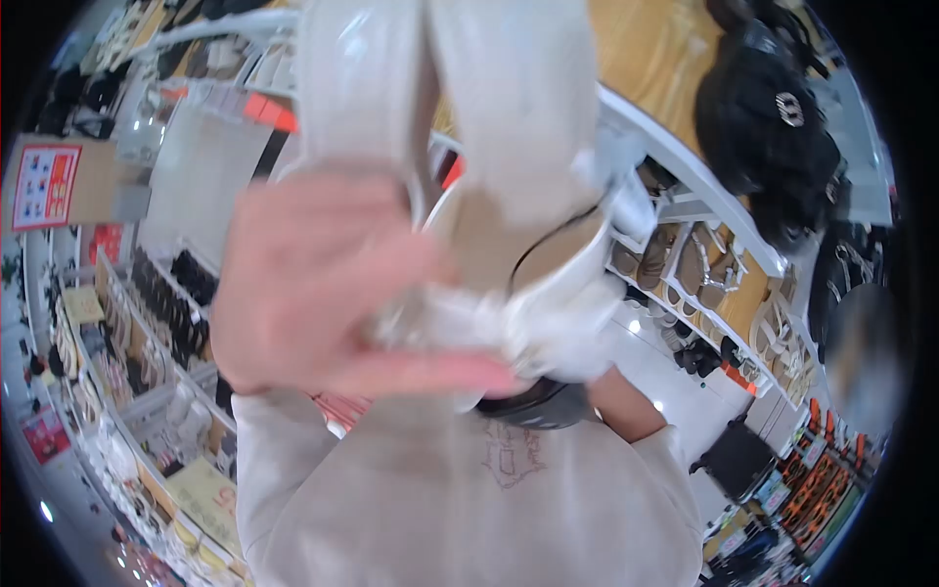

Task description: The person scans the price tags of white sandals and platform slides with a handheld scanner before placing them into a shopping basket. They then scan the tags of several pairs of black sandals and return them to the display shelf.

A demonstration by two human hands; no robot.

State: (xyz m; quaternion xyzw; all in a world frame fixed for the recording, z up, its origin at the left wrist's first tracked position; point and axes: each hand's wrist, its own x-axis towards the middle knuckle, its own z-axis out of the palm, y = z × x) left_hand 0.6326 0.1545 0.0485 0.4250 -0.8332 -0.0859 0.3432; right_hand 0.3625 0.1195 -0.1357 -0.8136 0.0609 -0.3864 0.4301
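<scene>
A pair of white shoes with beige insoles, apparently sandals, fills the upper middle, close to the camera and blurred. One white shoe (518, 108) stands upright beside the other shoe (362, 88). My left hand (318, 284) is closed, its thumb and fingers pinching a white, shiny strap (450, 318) at the lower end of the shoes. A thin black cord (558, 240) loops across the beige insole. My right forearm (628, 406) rises from the sleeve toward the shoes. A dark grey band-like thing (538, 403) lies beside it. The right hand's fingers are hidden behind the white material.
Shelves of shoes (147, 372) line the left side. At right stands a white-edged display shelf (694, 166) with sandals, and a black bag (773, 127) is above it. A black stool-like object (738, 460) is on the tiled floor. A red-bordered sign (46, 186) hangs far left.
</scene>
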